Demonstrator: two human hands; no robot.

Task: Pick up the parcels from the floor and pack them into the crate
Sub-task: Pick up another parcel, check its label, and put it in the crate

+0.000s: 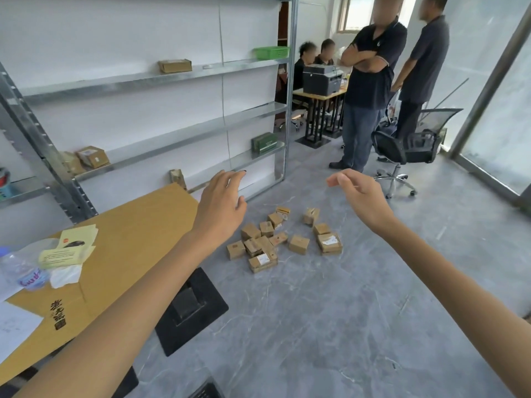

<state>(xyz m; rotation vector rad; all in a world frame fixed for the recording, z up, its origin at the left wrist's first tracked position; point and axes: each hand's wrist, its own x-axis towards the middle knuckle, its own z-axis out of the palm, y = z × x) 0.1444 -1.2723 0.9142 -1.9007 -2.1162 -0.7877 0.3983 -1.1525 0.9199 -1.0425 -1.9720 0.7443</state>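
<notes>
Several small brown cardboard parcels [283, 238] lie scattered in a loose heap on the grey floor [330, 311], some with white labels. Both my arms stretch forward above them. My left hand [221, 202] hovers over the left of the heap, fingers relaxed and spread, holding nothing. My right hand [359, 196] hangs above the right of the heap, fingers loosely curled, also holding nothing. At the bottom edge a dark grid-like corner [205, 392] shows, possibly the crate; I cannot tell.
A wooden table [138, 239] with a plastic bottle, leaflets and tissue stands at left, its black foot [192, 308] on the floor. Metal shelving [161, 133] with a few boxes lines the wall. Two people [370, 81] stand beyond, beside a black office chair [408, 147].
</notes>
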